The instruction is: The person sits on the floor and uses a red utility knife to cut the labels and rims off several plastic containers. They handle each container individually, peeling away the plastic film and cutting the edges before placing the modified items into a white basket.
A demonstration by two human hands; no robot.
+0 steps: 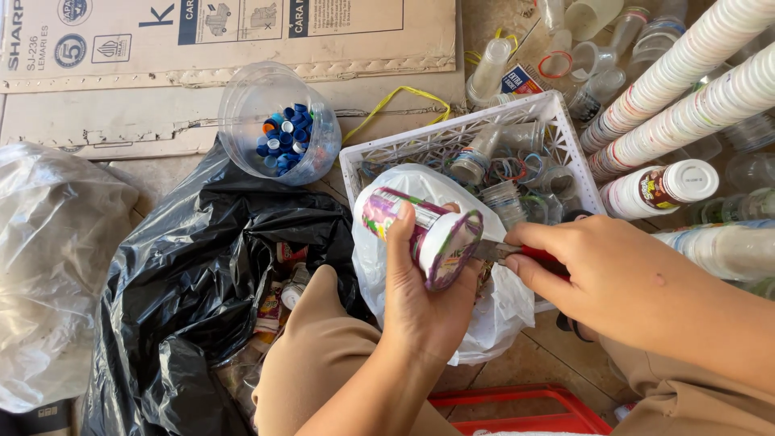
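This looked like an informal plastic-sorting spot set up on a floor: flattened cardboard (226,48) lay as matting, long stacks of used cups (686,73) leaned in, a white crate (460,133) held clear cups, a tub of bottle caps (282,129) sat near a black rubbish bag (186,291)

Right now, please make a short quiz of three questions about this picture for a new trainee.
1. True or false: the left hand holds a printed plastic cup lying on its side.
2. What does the right hand press against the cup's rim? A) a brush B) a red-handled cutting tool C) a spoon
3. What fills the clear round container near the cardboard?

Key: 1 true. 2 B. 3 Bottle caps, mostly blue.
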